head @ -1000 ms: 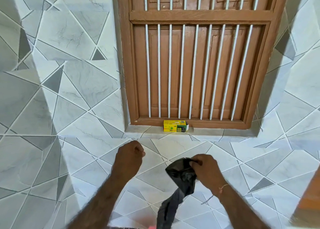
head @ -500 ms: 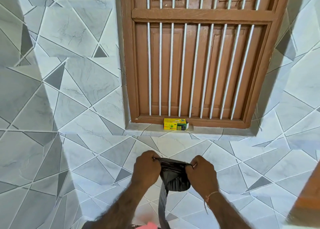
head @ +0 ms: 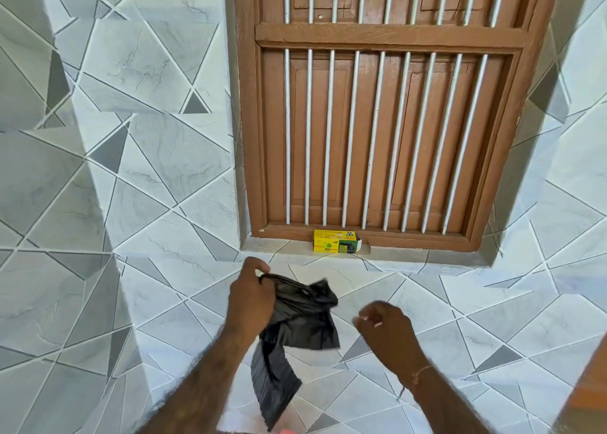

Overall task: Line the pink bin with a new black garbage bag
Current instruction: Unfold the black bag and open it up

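Black garbage bag (head: 297, 328) hangs folded, pinched by the left hand (head: 251, 294); the right hand (head: 382, 323) is loosely curled, empty. Thin film could cling shut or slip free.

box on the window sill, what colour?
Yellow box, green and black print on its front; head view.

- Two bare forearms reach in from the bottom edge of the head view, with no sleeves showing on either.
- The left hand (head: 252, 297) wears no ring, watch or band that can be seen.
- The right hand (head: 386, 326) is likewise free of rings; pale fingernails show at its fingertips.
- A thin thread bracelet (head: 421, 373), orange-red, circles the right wrist, one loose strand hanging below it.
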Action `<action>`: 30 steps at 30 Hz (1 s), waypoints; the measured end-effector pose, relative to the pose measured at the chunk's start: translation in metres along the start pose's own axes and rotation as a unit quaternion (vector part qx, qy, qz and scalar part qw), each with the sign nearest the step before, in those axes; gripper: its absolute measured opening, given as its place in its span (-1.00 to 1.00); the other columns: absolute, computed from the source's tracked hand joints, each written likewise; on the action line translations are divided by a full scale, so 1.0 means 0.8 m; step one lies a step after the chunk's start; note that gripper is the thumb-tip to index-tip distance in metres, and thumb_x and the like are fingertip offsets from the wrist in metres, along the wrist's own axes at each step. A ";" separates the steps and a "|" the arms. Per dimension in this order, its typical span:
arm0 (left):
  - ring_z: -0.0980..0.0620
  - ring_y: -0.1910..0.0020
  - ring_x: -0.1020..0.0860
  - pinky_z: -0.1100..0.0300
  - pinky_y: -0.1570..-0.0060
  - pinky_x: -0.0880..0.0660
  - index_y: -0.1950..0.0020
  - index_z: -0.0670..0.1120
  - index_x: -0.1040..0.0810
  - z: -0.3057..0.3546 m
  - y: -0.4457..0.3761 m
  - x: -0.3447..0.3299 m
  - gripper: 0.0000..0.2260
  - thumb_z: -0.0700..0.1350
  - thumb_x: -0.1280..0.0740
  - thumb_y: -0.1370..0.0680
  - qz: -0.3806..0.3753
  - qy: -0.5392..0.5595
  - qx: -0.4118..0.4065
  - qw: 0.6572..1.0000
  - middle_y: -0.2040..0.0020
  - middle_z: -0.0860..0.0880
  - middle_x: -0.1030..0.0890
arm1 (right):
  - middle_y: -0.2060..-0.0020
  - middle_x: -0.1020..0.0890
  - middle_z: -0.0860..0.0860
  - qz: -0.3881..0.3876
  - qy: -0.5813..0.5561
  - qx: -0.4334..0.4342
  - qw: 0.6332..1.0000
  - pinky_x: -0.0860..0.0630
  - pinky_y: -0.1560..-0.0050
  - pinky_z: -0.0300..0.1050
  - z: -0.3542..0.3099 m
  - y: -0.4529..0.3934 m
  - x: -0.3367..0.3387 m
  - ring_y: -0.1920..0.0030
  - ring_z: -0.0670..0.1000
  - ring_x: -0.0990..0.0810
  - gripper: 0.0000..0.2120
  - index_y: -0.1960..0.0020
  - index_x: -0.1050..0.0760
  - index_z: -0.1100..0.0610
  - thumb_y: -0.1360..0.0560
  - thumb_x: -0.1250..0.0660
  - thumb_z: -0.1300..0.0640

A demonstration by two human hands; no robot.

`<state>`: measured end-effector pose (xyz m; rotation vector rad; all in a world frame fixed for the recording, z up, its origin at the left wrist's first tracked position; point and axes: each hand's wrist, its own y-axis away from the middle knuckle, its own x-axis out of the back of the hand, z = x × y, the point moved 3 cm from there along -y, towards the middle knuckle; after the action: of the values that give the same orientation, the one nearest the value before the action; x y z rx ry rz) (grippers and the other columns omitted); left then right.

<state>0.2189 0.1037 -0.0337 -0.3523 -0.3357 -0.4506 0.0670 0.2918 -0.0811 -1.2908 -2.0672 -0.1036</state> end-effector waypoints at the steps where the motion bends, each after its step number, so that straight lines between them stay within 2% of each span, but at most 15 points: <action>1: -0.12 0.32 -0.54 0.07 0.30 -0.45 0.05 0.02 -0.38 0.005 0.004 -0.005 -0.83 -0.25 -0.14 -0.52 -0.037 -0.023 -0.018 0.999 0.27 -0.13 -0.61 | 0.22 -0.62 -0.08 0.025 -0.042 0.024 0.999 -0.47 0.11 -0.18 -0.015 -0.002 0.000 0.15 -0.06 -0.60 -0.85 0.14 -0.55 -0.01 -0.37 -0.48 0.01; 3: -0.09 0.34 -0.51 0.10 0.35 -0.37 0.08 0.03 -0.32 0.016 0.009 -0.016 -0.82 -0.27 -0.10 -0.52 -0.077 -0.079 -0.054 0.992 0.33 -0.07 -0.54 | 0.05 -0.58 -0.18 0.025 -0.106 0.073 0.991 -0.45 0.05 -0.27 -0.054 -0.008 0.001 0.02 -0.19 -0.53 -0.63 -0.06 -0.52 -0.06 -0.33 -0.48 -0.15; 5: -0.08 0.34 -0.46 0.10 0.34 -0.33 0.11 0.01 -0.30 0.024 0.012 -0.026 -0.80 -0.31 -0.08 -0.51 -0.109 -0.096 -0.079 0.986 0.34 -0.06 -0.50 | -0.01 -0.57 -0.22 -0.050 -0.098 0.093 0.990 -0.46 0.02 -0.29 -0.084 -0.015 -0.006 -0.02 -0.22 -0.52 -0.56 -0.14 -0.50 -0.10 -0.31 -0.50 -0.13; 7: -0.04 0.35 -0.38 0.09 0.33 -0.33 0.14 -0.01 -0.29 0.026 0.015 -0.033 -0.78 -0.35 -0.06 -0.49 -0.147 -0.100 -0.106 0.978 0.34 -0.09 -0.50 | 0.14 -0.63 -0.08 -0.129 -0.011 0.120 0.984 -0.52 0.08 -0.18 -0.099 -0.021 -0.018 0.14 -0.11 -0.57 -0.75 -0.01 -0.58 -0.01 -0.34 -0.49 0.06; 9: -0.01 0.35 -0.35 0.06 0.31 -0.36 0.20 -0.02 -0.31 0.026 0.015 -0.032 -0.76 -0.38 -0.08 -0.45 -0.168 -0.138 -0.135 0.967 0.32 -0.09 -0.51 | 0.30 -0.62 -0.01 -0.152 0.022 0.121 0.981 -0.52 0.15 -0.14 -0.099 -0.027 -0.025 0.27 -0.05 -0.55 -0.92 0.20 -0.60 0.05 -0.37 -0.42 0.21; 11: -0.04 0.27 -0.44 0.03 0.19 -0.46 0.23 -0.01 -0.39 0.029 0.017 -0.030 -0.79 -0.33 -0.16 -0.40 -0.190 -0.225 -0.162 0.942 0.22 -0.08 -0.54 | 0.32 -0.62 0.03 -0.150 -0.045 0.079 0.984 -0.53 0.18 -0.14 -0.090 -0.033 -0.028 0.29 -0.04 -0.55 -0.83 0.32 -0.58 0.03 -0.38 -0.42 0.25; 14: -0.15 -0.01 -0.55 0.04 -0.01 -0.54 -0.05 -0.05 -0.50 0.032 0.026 -0.030 -0.86 -0.15 -0.28 -0.50 -0.212 -0.381 -0.186 0.880 -0.01 -0.12 -0.54 | 0.32 -0.62 0.07 -0.127 -0.107 0.058 0.984 -0.55 0.24 -0.11 -0.085 -0.039 -0.022 0.31 -0.04 -0.56 -0.82 0.30 -0.55 0.02 -0.39 -0.41 0.27; 16: -0.16 -0.08 -0.54 0.00 -0.05 -0.56 -0.19 -0.12 -0.48 0.028 0.029 -0.035 -0.77 -0.13 -0.28 -0.54 -0.227 -0.445 -0.204 0.842 -0.08 -0.13 -0.51 | 0.36 -0.55 0.05 -0.132 -0.040 0.117 0.984 -0.46 0.32 -0.12 -0.091 -0.034 -0.015 0.38 -0.13 -0.49 -0.76 0.19 -0.39 -0.02 -0.44 -0.31 0.31; 17: -0.15 -0.09 -0.54 -0.02 -0.05 -0.56 -0.20 -0.14 -0.48 0.026 0.029 -0.034 -0.76 -0.13 -0.28 -0.55 -0.229 -0.456 -0.202 0.836 -0.10 -0.13 -0.51 | 0.34 -0.50 0.04 -0.145 0.028 0.164 0.975 -0.43 0.30 -0.07 -0.095 -0.030 -0.013 0.37 -0.10 -0.47 -0.72 0.16 -0.30 -0.04 -0.44 -0.25 0.33; 19: -0.13 -0.12 -0.55 -0.01 -0.05 -0.53 -0.18 -0.14 -0.49 0.023 0.025 -0.028 -0.78 -0.12 -0.26 -0.57 -0.237 -0.465 -0.170 0.836 -0.13 -0.12 -0.54 | 0.20 -0.44 0.09 -0.169 0.208 0.281 0.922 -0.42 0.25 0.04 -0.102 -0.016 -0.014 0.26 0.11 -0.47 -0.72 0.10 -0.22 -0.06 -0.45 -0.20 0.29; 21: -0.12 -0.09 -0.58 0.02 -0.01 -0.52 -0.15 -0.11 -0.55 0.018 0.020 -0.029 -0.79 -0.09 -0.25 -0.57 -0.257 -0.470 -0.158 0.829 -0.11 -0.10 -0.58 | 0.04 -0.42 0.17 -0.195 0.322 0.364 0.852 -0.42 0.27 0.09 -0.102 0.000 -0.023 0.22 0.26 -0.52 -0.81 -0.09 -0.33 -0.01 -0.52 -0.20 0.18; 24: -0.11 -0.06 -0.62 0.04 -0.04 -0.55 -0.17 -0.07 -0.54 0.010 0.021 -0.031 -0.78 -0.07 -0.28 -0.55 -0.282 -0.499 -0.130 0.809 -0.11 -0.08 -0.62 | -0.11 -0.44 0.28 -0.235 0.413 0.360 0.803 -0.34 0.34 0.04 -0.095 0.007 -0.037 0.12 0.36 -0.57 -0.78 -0.17 -0.45 0.21 -0.56 -0.17 0.18; 26: -0.12 -0.12 -0.60 0.02 -0.10 -0.53 -0.21 -0.08 -0.51 0.006 0.021 -0.029 -0.75 -0.10 -0.31 -0.53 -0.262 -0.527 -0.138 0.797 -0.16 -0.09 -0.59 | -0.13 -0.50 0.28 -0.248 0.433 0.284 0.819 -0.41 0.23 0.03 -0.091 0.002 -0.034 -0.03 0.33 -0.56 -0.78 -0.14 -0.49 0.27 -0.55 -0.17 0.25; 28: -0.13 -0.18 -0.57 0.02 -0.15 -0.50 -0.24 -0.10 -0.49 0.003 0.025 -0.029 -0.72 -0.14 -0.32 -0.53 -0.242 -0.545 -0.151 0.789 -0.21 -0.11 -0.57 | -0.12 -0.54 0.24 -0.254 0.382 0.185 0.869 -0.51 0.00 0.03 -0.084 -0.010 -0.025 -0.10 0.28 -0.56 -0.76 -0.12 -0.52 0.22 -0.48 -0.21 0.26; 30: -0.15 -0.20 -0.56 0.03 -0.14 -0.50 -0.24 -0.11 -0.49 0.002 0.030 -0.033 -0.73 -0.17 -0.29 -0.54 -0.248 -0.535 -0.156 0.793 -0.23 -0.13 -0.55 | -0.06 -0.58 0.21 -0.229 0.320 0.113 0.912 -0.52 0.03 -0.03 -0.077 -0.023 -0.018 -0.07 0.25 -0.58 -0.83 0.03 -0.52 0.21 -0.45 -0.23 0.15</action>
<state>0.2076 0.1341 -0.0484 -0.8456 -1.5074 -0.8025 0.0870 0.2465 -0.0372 -0.5060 -1.6909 -0.4243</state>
